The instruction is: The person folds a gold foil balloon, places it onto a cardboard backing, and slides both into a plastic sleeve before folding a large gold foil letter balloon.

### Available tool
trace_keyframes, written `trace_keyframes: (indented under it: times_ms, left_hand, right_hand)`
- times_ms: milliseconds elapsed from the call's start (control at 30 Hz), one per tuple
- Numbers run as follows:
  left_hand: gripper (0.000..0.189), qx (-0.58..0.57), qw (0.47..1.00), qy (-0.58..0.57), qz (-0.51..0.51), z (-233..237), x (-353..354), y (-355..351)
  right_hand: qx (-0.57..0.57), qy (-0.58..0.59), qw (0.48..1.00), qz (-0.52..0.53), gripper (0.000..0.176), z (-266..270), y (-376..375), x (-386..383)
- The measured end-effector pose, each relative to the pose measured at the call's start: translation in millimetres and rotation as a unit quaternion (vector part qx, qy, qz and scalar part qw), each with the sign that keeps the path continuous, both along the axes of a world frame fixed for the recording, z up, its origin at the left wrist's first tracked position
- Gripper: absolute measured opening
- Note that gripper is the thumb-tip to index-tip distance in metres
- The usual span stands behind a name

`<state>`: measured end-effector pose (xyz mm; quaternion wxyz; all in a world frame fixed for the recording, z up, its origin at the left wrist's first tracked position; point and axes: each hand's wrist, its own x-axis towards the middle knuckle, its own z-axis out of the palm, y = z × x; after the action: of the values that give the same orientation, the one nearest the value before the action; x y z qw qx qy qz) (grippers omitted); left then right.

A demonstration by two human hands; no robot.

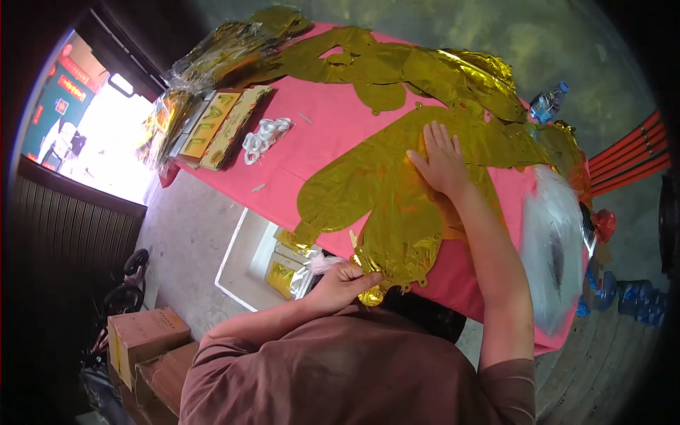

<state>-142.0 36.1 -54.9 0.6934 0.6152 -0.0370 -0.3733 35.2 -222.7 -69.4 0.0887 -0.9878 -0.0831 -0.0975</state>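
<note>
A flat gold foil balloon [354,166] with several lobes lies spread over the pink-covered table [297,134], its near end hanging at the front edge. My left hand [342,285] is closed at that near end, thumb and fingers pinching the foil beside a small gold tab. Farther up the same balloon, my right hand [443,161] lies flat on the foil with its fingers spread. Pale pink strands [325,264] show just behind my left hand.
More flat gold foil balloons [333,60] cover the table's far side. At the left are printed cardboard packs [216,127] and white ribbon [264,139]. Clear plastic bags [552,248] lie at the right, a water bottle [549,104] beyond. Cardboard boxes [145,340] stand lower left.
</note>
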Motion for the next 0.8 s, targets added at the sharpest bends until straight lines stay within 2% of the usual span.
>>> trace_keyframes:
  times_ms: [167,233,333,433,533,800]
  left_hand:
    - [0.035,0.003,1.000,-0.004,-0.017,-5,1,1]
    - [0.030,-0.062,0.994,0.088,-0.004,10,0,-4]
    - [0.031,-0.037,0.991,0.120,-0.035,16,2,-2]
    - [0.031,-0.037,0.989,0.140,-0.021,13,0,-6]
    - [0.029,-0.050,0.989,0.130,-0.043,7,0,-5]
    - [0.029,-0.059,0.989,0.131,-0.028,9,0,-2]
  right_hand:
    - [-0.006,0.020,1.000,-0.005,0.074,1,0,0]
    - [-0.001,0.024,1.000,-0.003,0.074,2,0,1]
    - [-0.011,0.025,1.000,-0.003,0.077,3,-1,0]
    - [-0.010,0.034,0.999,-0.006,0.078,3,-1,1]
    - [-0.018,0.049,0.999,-0.010,0.075,5,-2,1]
    - [-0.020,0.064,0.998,-0.019,0.076,5,-1,0]
